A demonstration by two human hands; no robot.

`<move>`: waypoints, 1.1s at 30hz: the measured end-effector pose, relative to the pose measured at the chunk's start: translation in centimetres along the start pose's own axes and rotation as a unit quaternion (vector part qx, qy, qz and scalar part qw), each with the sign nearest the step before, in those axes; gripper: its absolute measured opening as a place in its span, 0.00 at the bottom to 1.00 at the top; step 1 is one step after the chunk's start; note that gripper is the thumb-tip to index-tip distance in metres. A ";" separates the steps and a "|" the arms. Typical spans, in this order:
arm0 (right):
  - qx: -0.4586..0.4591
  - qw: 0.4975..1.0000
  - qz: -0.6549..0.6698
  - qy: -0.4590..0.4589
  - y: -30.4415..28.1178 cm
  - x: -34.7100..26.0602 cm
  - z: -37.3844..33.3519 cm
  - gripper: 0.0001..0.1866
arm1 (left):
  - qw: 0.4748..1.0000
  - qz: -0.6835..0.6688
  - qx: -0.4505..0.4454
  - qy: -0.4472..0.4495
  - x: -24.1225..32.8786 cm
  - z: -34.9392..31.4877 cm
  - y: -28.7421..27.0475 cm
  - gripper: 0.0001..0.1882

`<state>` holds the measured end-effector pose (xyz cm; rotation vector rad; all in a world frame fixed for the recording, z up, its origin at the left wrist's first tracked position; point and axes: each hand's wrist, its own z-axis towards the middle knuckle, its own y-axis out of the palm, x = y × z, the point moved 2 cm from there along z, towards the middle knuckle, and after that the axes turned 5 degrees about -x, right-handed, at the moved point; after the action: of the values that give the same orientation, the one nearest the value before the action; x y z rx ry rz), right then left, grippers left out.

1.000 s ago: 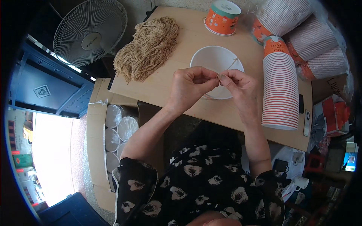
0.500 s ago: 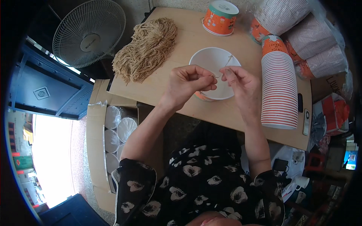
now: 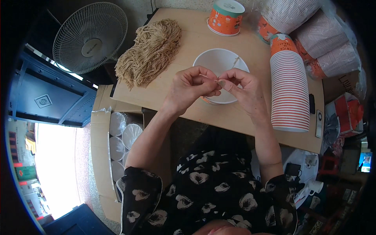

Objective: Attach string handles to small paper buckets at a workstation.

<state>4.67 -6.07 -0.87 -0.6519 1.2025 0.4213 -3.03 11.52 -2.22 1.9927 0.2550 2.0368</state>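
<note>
A round paper bucket (image 3: 207, 59), white inside with orange low on its outside, stands open-end up on the table. A thin tan cord (image 3: 235, 61) hangs at its right rim, apparently through the wall. Over the near part of the bucket, my left hand (image 3: 192, 87) and my right hand (image 3: 246, 89) meet fingertip to fingertip. Both pinch a short light piece of cord, mostly hidden between thumbs and forefingers. Beyond my left hand lies a loose bundle of tan cords (image 3: 150, 53).
An upside-down orange bucket (image 3: 226, 19) sits at the far edge. To the right lie a long stack of paper buckets (image 3: 290, 90) and plastic-wrapped stacks (image 3: 323, 35). A fan (image 3: 91, 39) stands far left, above a carton (image 3: 102, 156) of wrapped cups beside the table (image 3: 172, 84).
My right hand has moved left until its fingertips touch those of my left hand. The gap of cord between them has closed. The whole view has shifted slightly.
</note>
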 end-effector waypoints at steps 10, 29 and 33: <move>-0.055 0.996 -0.062 -0.045 -0.5 0.1 0.2 0.06 | 0.998 0.042 -0.024 0.026 0.6 -0.4 -0.1 0.04; -0.050 0.998 -0.025 -0.020 -0.3 -0.7 -0.3 0.06 | 0.998 0.047 -0.017 0.024 0.8 -0.4 0.4 0.06; -0.046 0.996 0.068 0.038 -0.1 -1.0 -0.4 0.06 | 0.999 0.042 -0.019 0.010 0.8 -0.4 0.6 0.07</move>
<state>4.12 -6.44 0.03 -0.6710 1.3098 0.5736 -3.51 11.22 -1.26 1.9933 0.1384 2.0971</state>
